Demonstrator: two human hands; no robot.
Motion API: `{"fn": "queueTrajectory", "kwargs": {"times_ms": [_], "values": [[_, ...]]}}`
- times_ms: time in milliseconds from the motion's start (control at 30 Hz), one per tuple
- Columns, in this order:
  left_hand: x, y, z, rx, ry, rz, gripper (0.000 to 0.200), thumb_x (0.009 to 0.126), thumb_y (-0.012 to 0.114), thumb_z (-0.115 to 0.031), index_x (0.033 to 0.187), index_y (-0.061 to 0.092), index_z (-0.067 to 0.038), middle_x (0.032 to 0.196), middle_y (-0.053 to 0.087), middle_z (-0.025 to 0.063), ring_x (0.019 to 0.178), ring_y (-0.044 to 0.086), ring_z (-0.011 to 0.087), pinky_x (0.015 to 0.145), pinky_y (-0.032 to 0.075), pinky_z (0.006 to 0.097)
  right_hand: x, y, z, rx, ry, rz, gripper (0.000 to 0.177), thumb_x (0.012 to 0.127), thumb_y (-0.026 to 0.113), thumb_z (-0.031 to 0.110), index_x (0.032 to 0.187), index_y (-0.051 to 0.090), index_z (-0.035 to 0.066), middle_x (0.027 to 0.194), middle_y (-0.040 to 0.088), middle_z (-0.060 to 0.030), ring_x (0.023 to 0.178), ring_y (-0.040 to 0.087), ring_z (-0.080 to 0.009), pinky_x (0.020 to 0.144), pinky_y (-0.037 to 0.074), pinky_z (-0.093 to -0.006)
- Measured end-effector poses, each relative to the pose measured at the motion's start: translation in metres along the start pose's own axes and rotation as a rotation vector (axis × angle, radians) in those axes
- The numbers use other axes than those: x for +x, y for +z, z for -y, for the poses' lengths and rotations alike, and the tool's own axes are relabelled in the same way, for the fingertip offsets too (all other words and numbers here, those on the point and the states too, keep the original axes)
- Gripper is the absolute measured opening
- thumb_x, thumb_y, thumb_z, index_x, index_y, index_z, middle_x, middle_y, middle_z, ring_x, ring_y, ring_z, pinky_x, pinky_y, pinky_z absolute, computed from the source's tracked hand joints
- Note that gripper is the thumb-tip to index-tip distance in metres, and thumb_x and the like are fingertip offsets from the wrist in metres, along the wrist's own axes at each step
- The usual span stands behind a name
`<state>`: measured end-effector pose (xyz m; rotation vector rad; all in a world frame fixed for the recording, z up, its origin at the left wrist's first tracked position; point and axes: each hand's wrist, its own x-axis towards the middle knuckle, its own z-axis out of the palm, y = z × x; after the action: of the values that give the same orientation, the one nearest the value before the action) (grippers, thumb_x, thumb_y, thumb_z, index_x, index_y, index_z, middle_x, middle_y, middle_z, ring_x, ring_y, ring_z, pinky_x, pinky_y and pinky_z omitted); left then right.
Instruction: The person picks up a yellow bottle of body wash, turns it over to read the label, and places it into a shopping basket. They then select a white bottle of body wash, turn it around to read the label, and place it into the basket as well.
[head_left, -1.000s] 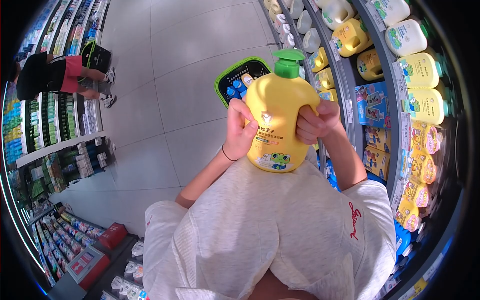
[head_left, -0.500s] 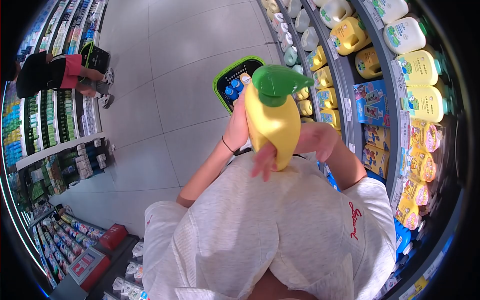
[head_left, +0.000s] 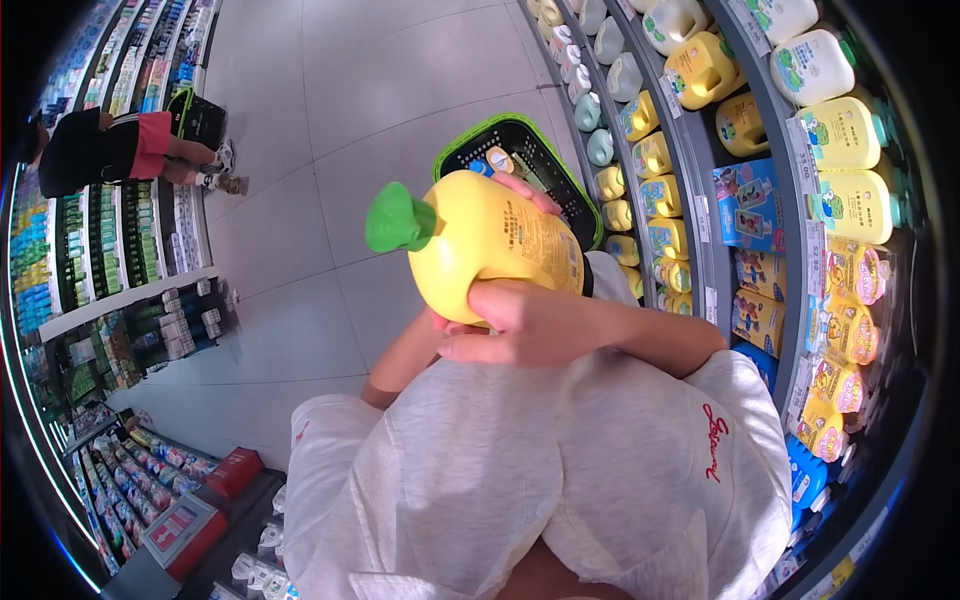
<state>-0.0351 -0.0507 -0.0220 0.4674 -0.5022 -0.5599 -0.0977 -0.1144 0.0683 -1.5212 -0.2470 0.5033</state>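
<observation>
A yellow bottle (head_left: 500,245) with a green cap (head_left: 400,217) is tilted on its side in front of my chest, cap toward the left and printed back label facing up. My right hand (head_left: 525,325) grips its near side, thumb pressed on the yellow surface. From beneath, my left hand (head_left: 528,193) holds it too; only some of its fingers show, curled over the far side, and the palm is hidden by the bottle. Beyond the bottle is a black shopping basket with a green rim (head_left: 585,195), containing blue-capped bottles (head_left: 482,167) and other items.
On the right, shelves carry yellow jugs (head_left: 700,70), white bottles (head_left: 812,68), pale yellow bottles (head_left: 848,207) and a blue box (head_left: 748,207). A person (head_left: 105,150) with a basket stands by the shelves at left. A red and grey box (head_left: 182,535) sits at lower left.
The bottle has turned from upright onto its side, its cap swinging left and its printed label now showing. My right hand has closed on its near side. More of the basket shows.
</observation>
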Motion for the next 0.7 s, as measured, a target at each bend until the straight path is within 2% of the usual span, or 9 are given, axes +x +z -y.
{"fn": "queueTrajectory", "kwargs": {"times_ms": [33, 67, 133, 167, 200, 233, 267, 567, 700], "values": [[0.000, 0.000, -0.001, 0.046, -0.035, 0.035, 0.087, 0.057, 0.061, -0.076, 0.104, 0.048, -0.004, 0.095, 0.053, 0.0145, 0.097, 0.051, 0.0298, 0.091, 0.036, 0.0429, 0.001, 0.002, -0.001, 0.001, 0.028, 0.007, 0.030, 0.085, 0.062, 0.023, 0.100, 0.053, 0.000, 0.087, 0.058, -0.0060, 0.082, 0.057, -0.0132, 0.074, 0.046, -0.0249], [-0.003, -0.009, 0.002, 0.046, -0.037, 0.032, 0.087, 0.057, 0.061, -0.076, 0.104, 0.048, -0.004, 0.095, 0.053, 0.0145, 0.097, 0.051, 0.0298, 0.091, 0.036, 0.0429, 0.002, 0.007, -0.005, 0.004, 0.029, 0.007, 0.030, 0.085, 0.062, 0.023, 0.100, 0.053, 0.000, 0.087, 0.058, -0.0060, 0.082, 0.057, -0.0132, 0.074, 0.046, -0.0249], [-0.008, -0.040, 0.013, -0.147, -0.173, 0.055, 0.107, 0.026, 0.080, -0.069, 0.105, 0.046, -0.005, 0.100, 0.054, 0.0118, 0.098, 0.050, 0.0256, 0.091, 0.038, 0.0399, 0.004, 0.017, -0.014, -0.183, -0.177, -0.094, 0.028, 0.084, 0.062, 0.025, 0.093, 0.054, -0.001, 0.079, 0.058, -0.0085, 0.072, 0.057, -0.0161, 0.067, 0.046, -0.0272], [-0.008, -0.052, 0.022, -0.196, -0.147, 0.117, 0.080, 0.052, 0.076, -0.064, 0.101, 0.047, -0.007, 0.096, 0.054, 0.0112, 0.096, 0.048, 0.0241, 0.093, 0.035, 0.0396, 0.004, 0.018, -0.012, -0.182, -0.176, -0.094, 0.028, 0.084, 0.062, 0.025, 0.093, 0.054, -0.001, 0.079, 0.058, -0.0085, 0.072, 0.057, -0.0161, 0.067, 0.046, -0.0272], [-0.006, -0.054, 0.022, -0.197, -0.145, 0.115, 0.080, 0.052, 0.076, -0.064, 0.101, 0.047, -0.007, 0.096, 0.054, 0.0112, 0.096, 0.048, 0.0241, 0.093, 0.035, 0.0396, 0.004, 0.017, -0.008, -0.211, -0.156, -0.075, 0.028, 0.083, 0.062, 0.025, 0.090, 0.054, -0.001, 0.077, 0.058, -0.0097, 0.069, 0.056, -0.0173, 0.064, 0.045, -0.0285], [-0.005, -0.056, 0.021, -0.259, -0.169, 0.108, 0.050, 0.074, 0.049, -0.049, 0.098, 0.051, -0.005, 0.093, 0.058, 0.0138, 0.097, 0.051, 0.0285, 0.094, 0.035, 0.0423, 0.004, 0.017, -0.006, -0.241, -0.137, -0.054, 0.028, 0.083, 0.063, 0.025, 0.086, 0.054, -0.001, 0.076, 0.057, -0.0108, 0.066, 0.056, -0.0185, 0.062, 0.045, -0.0298], [-0.005, -0.059, 0.020, -0.320, -0.191, 0.101, 0.044, 0.097, 0.023, -0.035, 0.094, 0.055, -0.004, 0.091, 0.061, 0.0163, 0.097, 0.055, 0.0329, 0.096, 0.035, 0.0450, 0.004, 0.018, -0.007, -0.241, -0.136, -0.048, 0.028, 0.083, 0.063, 0.025, 0.086, 0.054, -0.001, 0.076, 0.057, -0.0108, 0.066, 0.056, -0.0185, 0.062, 0.045, -0.0298], [0.011, -0.046, -0.012, -0.022, -0.316, 0.174, 0.040, 0.096, 0.030, -0.030, 0.093, 0.057, -0.002, 0.090, 0.061, 0.0174, 0.096, 0.055, 0.0327, 0.094, 0.037, 0.0450, -0.007, 0.014, -0.001, -0.155, 0.104, 0.085, 0.031, 0.086, 0.056, 0.031, 0.080, 0.057, 0.001, 0.062, 0.055, -0.0085, 0.056, 0.053, -0.0194, 0.055, 0.043, -0.0311], [0.018, -0.040, -0.010, 0.076, -0.223, 0.279, 0.040, 0.095, 0.032, -0.031, 0.092, 0.058, -0.001, 0.088, 0.061, 0.0173, 0.095, 0.055, 0.0322, 0.093, 0.037, 0.0445, -0.010, 0.015, -0.002, -0.178, 0.111, 0.101, 0.028, 0.087, 0.054, 0.029, 0.081, 0.059, 0.002, 0.062, 0.056, -0.0093, 0.054, 0.054, -0.0210, 0.053, 0.043, -0.0320]]}}
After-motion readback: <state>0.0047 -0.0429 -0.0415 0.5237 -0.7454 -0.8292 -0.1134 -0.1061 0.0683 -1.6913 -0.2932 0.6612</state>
